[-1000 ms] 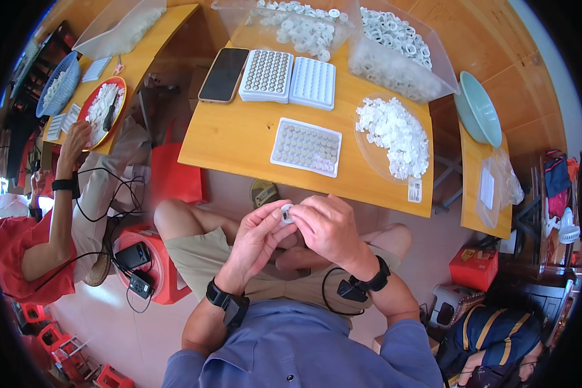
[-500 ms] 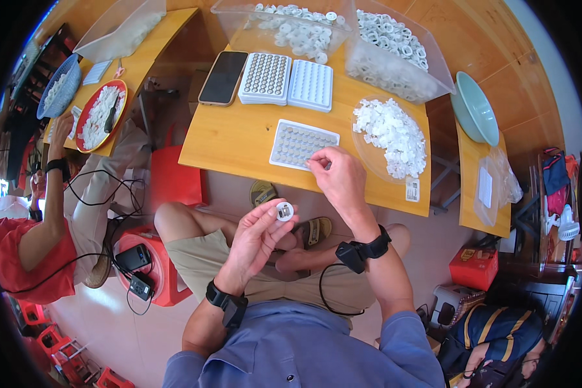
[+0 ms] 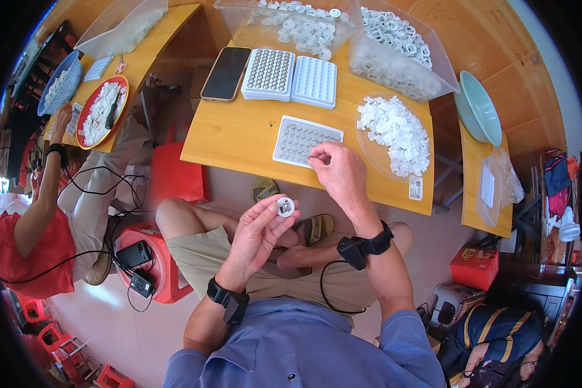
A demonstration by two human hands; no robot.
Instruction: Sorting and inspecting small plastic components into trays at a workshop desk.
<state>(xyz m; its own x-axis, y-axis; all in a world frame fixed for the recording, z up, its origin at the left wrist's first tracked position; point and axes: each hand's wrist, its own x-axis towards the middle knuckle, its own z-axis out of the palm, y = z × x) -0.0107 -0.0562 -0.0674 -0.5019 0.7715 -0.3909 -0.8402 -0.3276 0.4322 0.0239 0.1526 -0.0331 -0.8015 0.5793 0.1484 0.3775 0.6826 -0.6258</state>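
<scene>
Pinching small white disc (image 3: 286,207) in left hand (image 3: 255,227), nearer than worktop (image 3: 229,132); probably light, stiff: best held by rim. With right hand (image 3: 340,171) at white tray's (image 3: 313,125) right, cannot tell if clamped on anything.

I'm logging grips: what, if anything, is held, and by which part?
The left hand holds a round white piece by its edge. The right hand is at the white tray; whether it holds anything cannot be told.
</scene>
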